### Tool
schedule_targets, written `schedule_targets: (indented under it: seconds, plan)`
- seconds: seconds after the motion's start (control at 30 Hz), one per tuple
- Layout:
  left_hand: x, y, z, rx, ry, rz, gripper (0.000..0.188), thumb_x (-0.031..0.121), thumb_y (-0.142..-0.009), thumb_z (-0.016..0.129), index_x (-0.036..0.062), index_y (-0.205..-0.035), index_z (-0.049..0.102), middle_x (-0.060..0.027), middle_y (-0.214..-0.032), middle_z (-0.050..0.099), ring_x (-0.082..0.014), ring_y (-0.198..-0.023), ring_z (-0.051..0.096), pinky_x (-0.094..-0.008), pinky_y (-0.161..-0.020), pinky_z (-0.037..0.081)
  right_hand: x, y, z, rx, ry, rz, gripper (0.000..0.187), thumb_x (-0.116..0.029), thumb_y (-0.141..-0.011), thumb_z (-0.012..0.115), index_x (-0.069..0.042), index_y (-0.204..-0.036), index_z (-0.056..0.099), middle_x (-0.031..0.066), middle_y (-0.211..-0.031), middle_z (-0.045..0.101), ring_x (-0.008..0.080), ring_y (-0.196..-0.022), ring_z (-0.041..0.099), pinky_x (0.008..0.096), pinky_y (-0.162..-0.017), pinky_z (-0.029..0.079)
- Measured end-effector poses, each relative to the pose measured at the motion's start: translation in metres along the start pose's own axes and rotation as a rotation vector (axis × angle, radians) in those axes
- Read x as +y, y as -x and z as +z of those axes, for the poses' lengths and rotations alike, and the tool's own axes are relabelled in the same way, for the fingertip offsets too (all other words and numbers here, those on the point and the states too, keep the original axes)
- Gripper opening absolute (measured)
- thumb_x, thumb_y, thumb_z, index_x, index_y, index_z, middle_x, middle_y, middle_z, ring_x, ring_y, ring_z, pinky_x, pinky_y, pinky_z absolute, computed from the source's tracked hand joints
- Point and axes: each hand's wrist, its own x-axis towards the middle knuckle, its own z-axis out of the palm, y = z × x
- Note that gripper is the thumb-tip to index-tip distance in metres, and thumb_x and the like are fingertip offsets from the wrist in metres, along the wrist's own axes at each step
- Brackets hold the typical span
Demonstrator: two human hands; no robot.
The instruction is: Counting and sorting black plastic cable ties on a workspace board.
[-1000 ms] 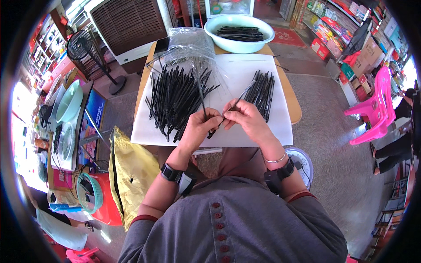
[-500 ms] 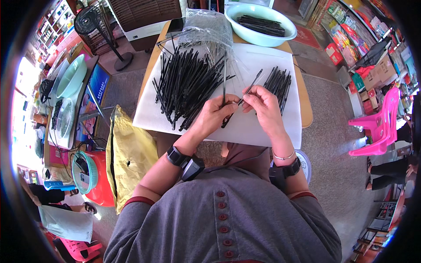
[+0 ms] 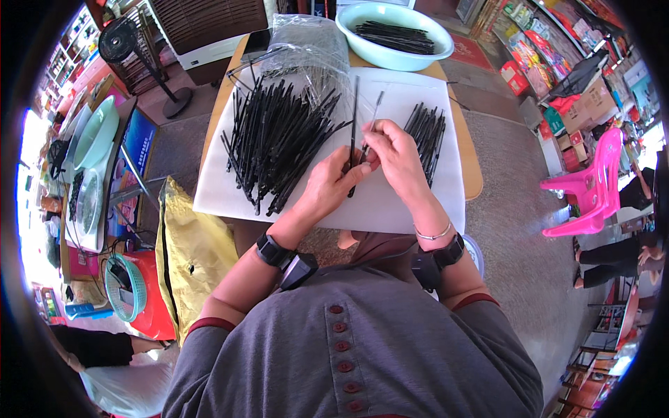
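My left hand [image 3: 329,180] is closed around a slim black stick [image 3: 355,111] that stands nearly upright. Pinched in my right hand [image 3: 398,155] is a thinner dark rod [image 3: 378,104], its upper end slightly wider. The fingertips of both hands meet above the white sheet [image 3: 327,219], and they hide the rod's lower end. A large pile of black sticks [image 3: 268,146] lies left of my hands. To their right is a smaller bundle of similar sticks [image 3: 426,136].
Clear plastic bags [image 3: 310,42] lie at the table's far side beside a pale blue basin [image 3: 394,63] holding more black sticks. A yellow bag [image 3: 198,258] hangs at the left. A pink chair [image 3: 592,184] stands to the right, near another person's legs [image 3: 610,265].
My right hand has moved in against my left, and its rod has swung from slanted to nearly upright beside the stick. The whole view has shifted slightly.
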Motion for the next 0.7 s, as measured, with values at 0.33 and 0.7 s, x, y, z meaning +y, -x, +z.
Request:
schedule_targets:
  seconds: [0.33, 0.7]
  plan:
    - [-0.002, 0.003, -0.002, -0.065, 0.027, 0.115, 0.022, 0.016, -0.090, 0.060, -0.0003, -0.106, 0.061, -0.0056, -0.082, 0.062, -0.0105, -0.074, 0.054, -0.0273, -0.067, 0.046, 0.001, -0.015, -0.062, 0.232, 0.105, 0.087, 0.024, -0.012, -0.084, 0.061, 0.004, -0.101, 0.056, 0.0047, -0.075, 0.057, 0.0084, -0.058, 0.055, 0.0220, -0.044, 0.047]
    - [0.008, 0.027, -0.029, -0.190, 0.152, 0.028, 0.017, 0.012, -0.089, 0.061, 0.0009, -0.103, 0.062, -0.0022, -0.083, 0.061, -0.0085, -0.075, 0.055, -0.0250, -0.068, 0.047, -0.009, -0.018, 0.005, 0.004, 0.659, -0.370, 0.020, -0.002, -0.079, 0.062, -0.003, -0.099, 0.062, 0.0124, -0.094, 0.058, 0.0270, -0.075, 0.062, 0.0356, -0.070, 0.050]
